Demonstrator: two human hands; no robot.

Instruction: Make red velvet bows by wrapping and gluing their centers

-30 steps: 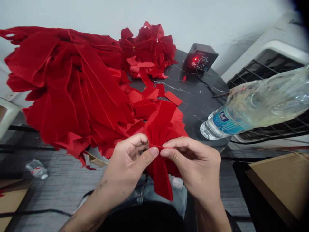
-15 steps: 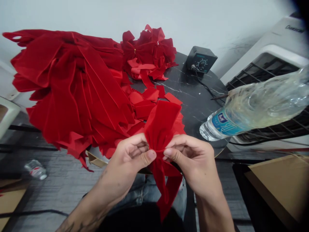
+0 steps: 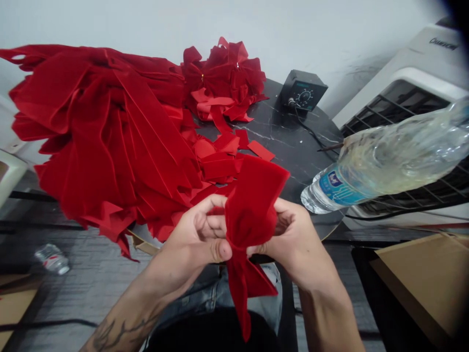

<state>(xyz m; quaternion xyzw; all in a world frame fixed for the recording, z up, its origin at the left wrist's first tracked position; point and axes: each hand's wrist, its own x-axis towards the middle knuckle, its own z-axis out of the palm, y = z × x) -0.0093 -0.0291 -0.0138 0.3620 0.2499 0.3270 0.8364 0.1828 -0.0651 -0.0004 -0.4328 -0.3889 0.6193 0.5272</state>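
Observation:
Both hands pinch the gathered middle of a red velvet bow (image 3: pixel 252 205) just above my lap. My left hand (image 3: pixel 196 239) is closed, its thumb pressed against the bow's waist. On the other side my right hand (image 3: pixel 293 237) grips the same waist, its fingers partly hidden behind the cloth. The bow's upper loop fans up over the hands and its tails hang down toward my jeans.
A big heap of red velvet strips (image 3: pixel 102 132) covers the left of the dark round table (image 3: pixel 293 146). Finished bows (image 3: pixel 225 78) lie at the back. A black dial box (image 3: pixel 303 91) and a lying plastic bottle (image 3: pixel 384 159) sit at right. Cardboard (image 3: pixel 428 274) lies lower right.
The hands have squeezed the cloth's middle tighter and drawn it nearer; the upper loop now stands up over the right hand. The dial box's red light has gone out.

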